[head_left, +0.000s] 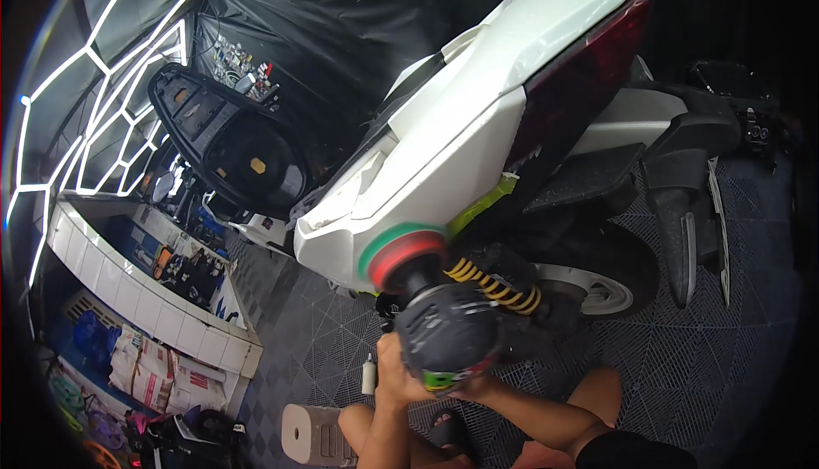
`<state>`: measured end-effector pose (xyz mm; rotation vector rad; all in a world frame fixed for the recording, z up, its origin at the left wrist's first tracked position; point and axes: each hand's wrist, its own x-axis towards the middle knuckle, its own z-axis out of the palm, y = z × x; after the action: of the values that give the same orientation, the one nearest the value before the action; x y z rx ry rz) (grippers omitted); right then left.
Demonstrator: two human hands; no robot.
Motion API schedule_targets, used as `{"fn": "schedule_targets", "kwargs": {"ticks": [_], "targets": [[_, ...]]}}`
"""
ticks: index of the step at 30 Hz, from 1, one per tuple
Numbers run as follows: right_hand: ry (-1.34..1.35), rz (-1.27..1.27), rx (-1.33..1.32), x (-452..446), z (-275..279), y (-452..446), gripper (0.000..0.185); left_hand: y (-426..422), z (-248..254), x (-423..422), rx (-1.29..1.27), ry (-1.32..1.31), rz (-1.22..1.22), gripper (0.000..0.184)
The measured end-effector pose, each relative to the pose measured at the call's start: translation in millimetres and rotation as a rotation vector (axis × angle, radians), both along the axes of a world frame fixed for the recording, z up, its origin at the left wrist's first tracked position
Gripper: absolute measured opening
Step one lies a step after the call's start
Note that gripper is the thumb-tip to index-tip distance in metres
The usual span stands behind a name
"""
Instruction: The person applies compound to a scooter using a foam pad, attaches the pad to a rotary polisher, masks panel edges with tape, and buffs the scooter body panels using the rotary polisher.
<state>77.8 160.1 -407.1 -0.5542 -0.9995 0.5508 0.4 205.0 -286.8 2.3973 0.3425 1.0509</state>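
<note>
A black polisher is held up against the white side panel of a scooter. Its round pad, red with a green rim, lies at the panel's lower edge and looks blurred. My left hand is closed on the polisher's near left side, by a dark handle. Behind and below the tool body, my right hand grips it too, its fingers mostly hidden. Just right of the pad sits a yellow-coiled shock absorber, in front of the rear wheel. Yellow-green tape clings under the panel.
The scooter's seat stands raised at the left. A small white bottle is on the tiled floor, near a beige stool. A white tiled counter and another motorcycle are at the left.
</note>
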Motion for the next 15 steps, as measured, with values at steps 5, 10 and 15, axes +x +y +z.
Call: {"fn": "schedule_targets", "kwargs": {"ticks": [5, 10, 15], "targets": [[0.019, -0.002, 0.023, -10, -2, 15, 0.084, 1, -5, -9, -0.055, -0.034, 0.058, 0.073], [0.037, -0.004, 0.031, -13, 2, 24, 0.085, -8, 35, 23, 0.33, 0.211, 0.027, 0.078], [0.049, 0.004, 0.041, -14, 4, 28, 0.085, -19, 40, 29, 0.339, 0.251, 0.093, 0.08]]}}
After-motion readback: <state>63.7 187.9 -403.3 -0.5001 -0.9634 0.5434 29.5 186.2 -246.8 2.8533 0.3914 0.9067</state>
